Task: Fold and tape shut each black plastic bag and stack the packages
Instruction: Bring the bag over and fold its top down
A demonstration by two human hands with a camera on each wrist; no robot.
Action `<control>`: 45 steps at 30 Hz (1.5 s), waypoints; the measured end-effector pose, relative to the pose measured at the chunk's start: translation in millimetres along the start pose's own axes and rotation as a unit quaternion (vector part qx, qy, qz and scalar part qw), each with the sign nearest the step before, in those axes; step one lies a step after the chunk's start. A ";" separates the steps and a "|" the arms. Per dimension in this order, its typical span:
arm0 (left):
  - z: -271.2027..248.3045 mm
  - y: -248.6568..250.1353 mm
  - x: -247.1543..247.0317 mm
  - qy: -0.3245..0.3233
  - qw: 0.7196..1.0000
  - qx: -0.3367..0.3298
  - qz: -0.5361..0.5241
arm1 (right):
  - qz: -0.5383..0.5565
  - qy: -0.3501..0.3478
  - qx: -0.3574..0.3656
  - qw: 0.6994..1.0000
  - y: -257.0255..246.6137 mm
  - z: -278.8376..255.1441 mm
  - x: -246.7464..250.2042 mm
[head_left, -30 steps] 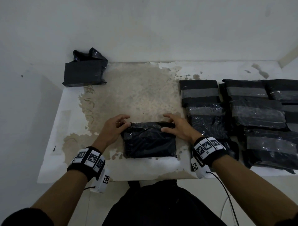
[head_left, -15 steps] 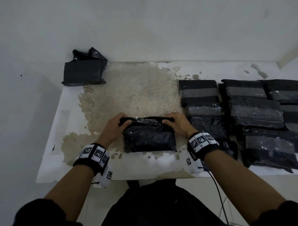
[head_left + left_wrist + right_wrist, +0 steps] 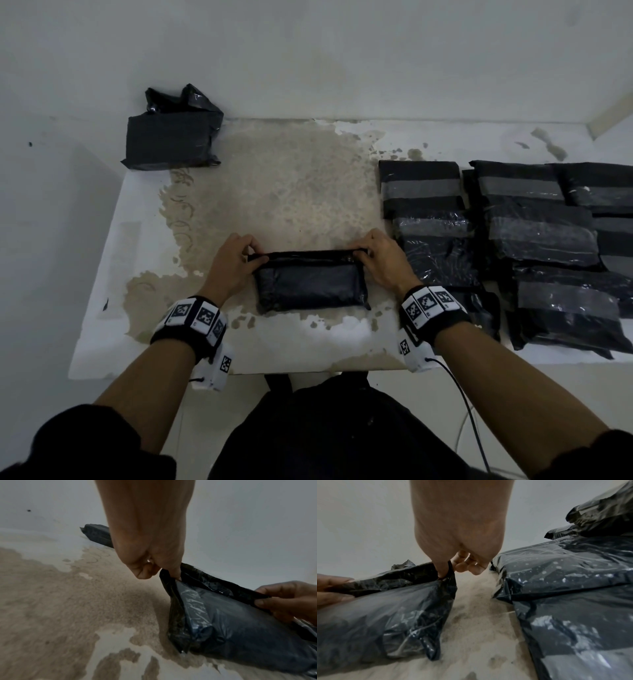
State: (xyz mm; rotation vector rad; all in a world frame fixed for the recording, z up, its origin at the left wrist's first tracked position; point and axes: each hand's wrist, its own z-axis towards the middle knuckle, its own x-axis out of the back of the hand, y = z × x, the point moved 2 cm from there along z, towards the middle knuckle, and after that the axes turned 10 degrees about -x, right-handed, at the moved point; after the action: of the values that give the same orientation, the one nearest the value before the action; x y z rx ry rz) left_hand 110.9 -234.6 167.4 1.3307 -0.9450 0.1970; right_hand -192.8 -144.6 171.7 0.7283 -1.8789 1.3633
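- The black bag (image 3: 310, 286) lies near the table's (image 3: 102, 308) front edge.
- Our left hand (image 3: 233, 265) and right hand (image 3: 382, 260) each pinch an end of its far flap.
- Thin, slick, soft plastic: we judge the flap corners the best hold.

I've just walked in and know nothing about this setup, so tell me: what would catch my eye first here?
Two bare hands, the left hand and the right hand, pinch the far corners of a black plastic bag lying at the middle of a worn table. To the right lies a spread of black packages banded with grey tape. One more black package sits alone at the far left corner.
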 end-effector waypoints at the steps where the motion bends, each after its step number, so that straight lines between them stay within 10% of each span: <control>1: -1.2 0.3 0.1 0.007 1.000 0.000 -0.002 | 0.000 0.013 -0.003 1.000 0.2 -1.4 -0.8; 16: -13.5 17.5 -1.7 0.103 0.994 -0.030 0.012 | 0.024 0.156 -0.051 0.986 -18.6 -29.9 -1.3; 29: -25.7 1.4 -8.8 0.109 0.963 0.073 -0.237 | 0.445 0.004 -0.204 0.872 -6.1 -32.4 -8.6; 36: -25.8 -10.9 -15.0 0.132 0.974 0.054 -0.177 | 0.314 0.026 -0.185 0.931 -3.3 -26.0 -20.0; 45: -33.7 -11.5 -26.2 0.129 0.964 0.122 -0.200 | 0.309 0.049 -0.184 0.932 1.9 -30.4 -32.3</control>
State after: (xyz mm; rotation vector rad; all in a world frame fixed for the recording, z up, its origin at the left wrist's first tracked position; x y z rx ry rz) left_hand 117.3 -198.2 143.1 1.6480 -0.4287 0.1722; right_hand -168.5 -113.7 151.1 -0.1405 -2.2928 1.3021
